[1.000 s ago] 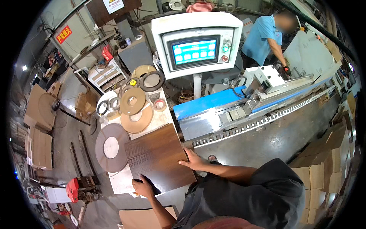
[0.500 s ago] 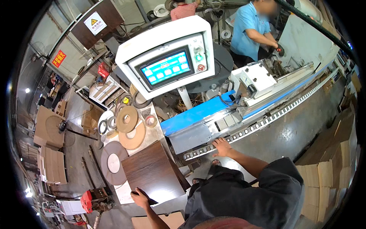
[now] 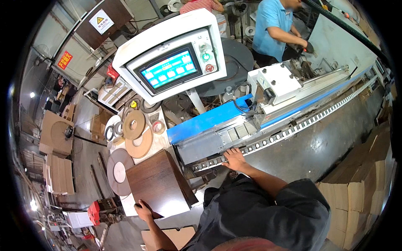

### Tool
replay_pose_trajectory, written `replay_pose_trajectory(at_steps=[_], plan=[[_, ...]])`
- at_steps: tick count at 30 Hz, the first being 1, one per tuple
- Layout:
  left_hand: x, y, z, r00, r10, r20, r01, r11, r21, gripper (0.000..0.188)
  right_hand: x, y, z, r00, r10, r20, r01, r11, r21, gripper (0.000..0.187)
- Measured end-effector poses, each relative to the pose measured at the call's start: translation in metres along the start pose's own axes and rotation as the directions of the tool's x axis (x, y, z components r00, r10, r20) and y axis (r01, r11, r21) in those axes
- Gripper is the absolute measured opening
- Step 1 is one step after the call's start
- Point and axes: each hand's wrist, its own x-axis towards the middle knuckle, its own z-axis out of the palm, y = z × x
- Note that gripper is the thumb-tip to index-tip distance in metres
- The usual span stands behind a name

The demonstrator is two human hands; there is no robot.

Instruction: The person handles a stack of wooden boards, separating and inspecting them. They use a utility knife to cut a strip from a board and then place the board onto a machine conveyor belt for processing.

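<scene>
On my feed, the wood-grain panel [image 3: 155, 184] reads dark brown with faint streaks, paling to a glossy glare near its lower edge. I see a white console housing [image 3: 165, 35] around a bright blue screen [image 3: 167, 69] with white blocks, plus a green-ringed button [image 3: 205, 57] and a red button [image 3: 209, 68]. The machine's long cover [image 3: 209, 121] is vivid blue; its roller track [image 3: 281, 136] alternates white and dark. I pick out a mauve-grey coil [image 3: 119, 156], a brown coil [image 3: 140, 125] and a tan coil [image 3: 146, 144]. The wearer's shirt [image 3: 264, 213] is black, one co-worker's shirt [image 3: 268, 29] light blue, another's top [image 3: 199, 6] red-and-white striped.
</scene>
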Motion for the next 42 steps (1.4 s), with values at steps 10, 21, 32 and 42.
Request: replay_pose_trajectory(at_steps=[10,21,32,42], plan=[[-0.002,0.000,-0.004,1.000,-0.022,0.016,0.022,1.000,-0.020,0.061,0.001,0.000,0.002,0.999,0.001,0.048,0.000,1.000,-0.005,0.061],[0.003,-0.011,-0.003,0.997,-0.068,-0.033,0.069,0.997,0.038,0.068,0.010,0.001,0.011,0.996,-0.038,0.083,0.040,0.999,-0.026,0.065],[-0.003,0.009,-0.010,0.993,-0.120,0.001,0.120,0.991,0.062,0.072,0.009,0.006,0.009,0.989,-0.099,0.110,0.107,0.992,-0.064,0.078],[-0.004,0.016,-0.012,0.994,-0.111,-0.026,0.112,0.991,0.072,0.070,0.012,0.011,0.010,0.979,-0.093,0.182,0.114,0.988,-0.107,0.079]])
